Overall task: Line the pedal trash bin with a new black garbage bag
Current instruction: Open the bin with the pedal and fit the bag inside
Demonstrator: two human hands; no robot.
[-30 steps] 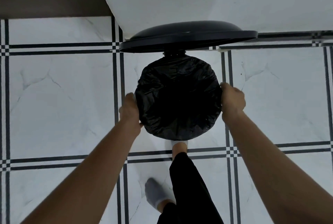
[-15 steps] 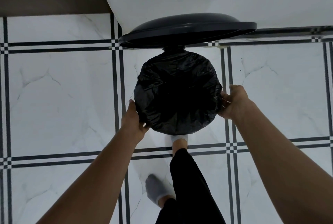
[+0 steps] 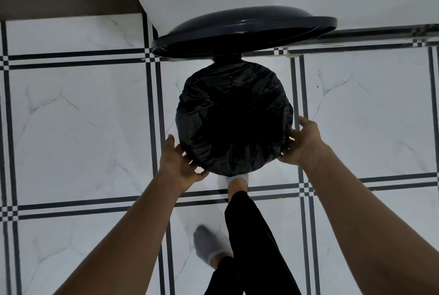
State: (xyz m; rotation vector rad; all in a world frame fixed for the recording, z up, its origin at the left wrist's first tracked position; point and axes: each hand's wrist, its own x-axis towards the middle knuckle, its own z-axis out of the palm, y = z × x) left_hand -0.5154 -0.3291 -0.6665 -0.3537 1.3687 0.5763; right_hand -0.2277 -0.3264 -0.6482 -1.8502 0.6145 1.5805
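Head view: black garbage bag (image 3: 234,121) covers the bin mouth; left hand (image 3: 178,164) and right hand (image 3: 300,143) fingers spread open against its lower sides, lid (image 3: 242,31) up.

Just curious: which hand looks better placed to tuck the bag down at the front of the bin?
Probably the left hand: it sits lower around the garbage bag, closest to the front edge. The right hand is higher.

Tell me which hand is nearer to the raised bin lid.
Right. The right hand rests on the bagged rim's right side, closer to the lid; the left hand sits lower, at the rim's near-left edge.
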